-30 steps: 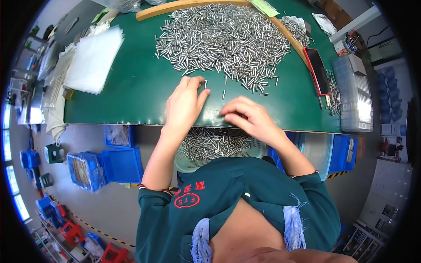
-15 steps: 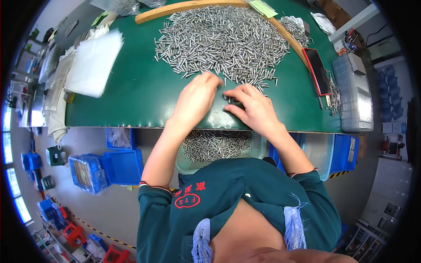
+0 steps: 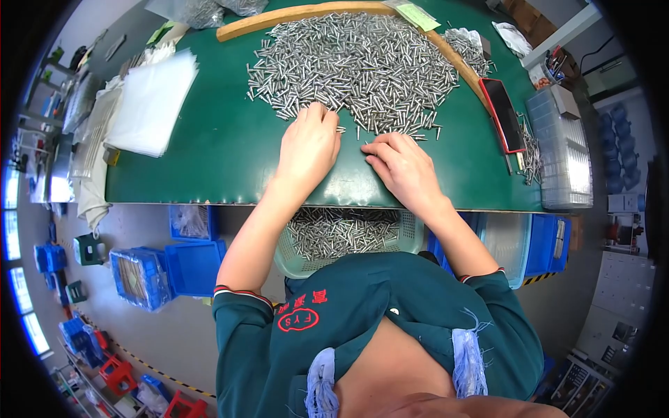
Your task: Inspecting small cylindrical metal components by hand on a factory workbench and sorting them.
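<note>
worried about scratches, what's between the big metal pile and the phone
The head view shows green tabletop and a wooden strip between pile and phone.

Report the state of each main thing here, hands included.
Metal parts: heaped loosely on the green table.
Left hand: fingers bent down by the heap's near edge; grip unclear.
Right hand: fingers curled toward thumb; grip unclear.
Green basket: holding more metal parts.
Phone: screen dark.
White sheets: stacked.

hands [image 3: 310,145] [image 3: 405,169] near heaped metal pins [image 3: 362,66]
</note>
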`<state>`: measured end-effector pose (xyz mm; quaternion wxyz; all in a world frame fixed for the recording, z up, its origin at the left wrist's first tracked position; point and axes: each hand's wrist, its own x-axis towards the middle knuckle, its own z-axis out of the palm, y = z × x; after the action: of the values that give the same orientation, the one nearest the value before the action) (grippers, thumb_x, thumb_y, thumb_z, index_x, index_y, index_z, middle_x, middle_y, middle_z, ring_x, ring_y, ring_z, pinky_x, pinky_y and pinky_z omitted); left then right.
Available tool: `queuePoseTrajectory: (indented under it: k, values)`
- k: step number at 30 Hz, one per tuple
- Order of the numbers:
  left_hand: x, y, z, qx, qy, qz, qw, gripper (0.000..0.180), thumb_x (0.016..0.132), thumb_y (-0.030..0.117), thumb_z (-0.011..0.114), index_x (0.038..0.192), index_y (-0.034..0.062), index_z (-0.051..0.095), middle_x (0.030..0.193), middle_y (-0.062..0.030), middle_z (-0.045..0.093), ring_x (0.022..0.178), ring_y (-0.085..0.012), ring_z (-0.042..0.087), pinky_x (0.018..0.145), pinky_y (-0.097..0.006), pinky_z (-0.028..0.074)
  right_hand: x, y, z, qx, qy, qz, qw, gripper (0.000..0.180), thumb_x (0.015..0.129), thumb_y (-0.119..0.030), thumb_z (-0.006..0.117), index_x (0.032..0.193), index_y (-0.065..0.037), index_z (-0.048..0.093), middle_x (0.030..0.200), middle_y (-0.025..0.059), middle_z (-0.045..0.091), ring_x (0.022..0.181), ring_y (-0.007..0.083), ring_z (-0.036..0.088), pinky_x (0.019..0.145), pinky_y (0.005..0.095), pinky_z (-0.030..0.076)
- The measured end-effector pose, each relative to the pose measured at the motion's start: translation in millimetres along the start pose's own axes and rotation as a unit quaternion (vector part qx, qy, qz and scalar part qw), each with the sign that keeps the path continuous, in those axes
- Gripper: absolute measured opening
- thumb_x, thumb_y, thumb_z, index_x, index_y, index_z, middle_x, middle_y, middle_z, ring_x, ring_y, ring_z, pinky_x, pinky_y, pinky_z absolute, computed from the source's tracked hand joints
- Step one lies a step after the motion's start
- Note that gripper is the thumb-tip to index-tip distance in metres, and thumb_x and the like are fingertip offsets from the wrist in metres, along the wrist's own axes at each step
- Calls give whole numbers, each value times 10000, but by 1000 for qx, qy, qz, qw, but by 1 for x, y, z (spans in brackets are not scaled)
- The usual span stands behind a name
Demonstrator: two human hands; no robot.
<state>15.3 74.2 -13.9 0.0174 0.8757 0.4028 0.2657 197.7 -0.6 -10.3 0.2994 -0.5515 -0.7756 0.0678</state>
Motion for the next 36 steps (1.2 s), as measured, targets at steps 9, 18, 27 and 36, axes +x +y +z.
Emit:
queuePoseTrajectory:
  k: [9,18,27,36]
  values:
    - [-33,31,-26,-62,-96,-75,991,235,796,176,687,963,54,577,929,-95,560,905,-277,594,759,-389,506,2,1,4,135,-62,-3,989,525,800,-62,683,1294,-89,507,1004,77,610,857,227,609,775,331,507]
    - [-40,37,-26,-72,-117,-108,985,195,801,163,692,938,69,589,912,-77,563,886,-265,601,734,-383,507,8,-1,-3,117,-116,-21,986,508,784,-150,713,1256,-84,538,1036,84,611,922,256,592,808,366,489]
    - [-52,42,-28,-110,-60,-116,985,126,835,135,654,946,81,626,863,-76,563,817,-274,600,693,-387,497,6,-7,-5,39,-77,-81,993,359,768,-232,730,1084,-92,633,939,33,596,859,227,586,733,338,498]
    - [-91,46,-21,-651,-311,-285,631,240,967,153,522,1129,22,639,935,-66,680,739,-105,617,631,-271,513,-5,-7,-6,-1,-73,-92,993,180,771,-177,727,936,-121,682,942,-11,630,824,191,594,690,312,503]
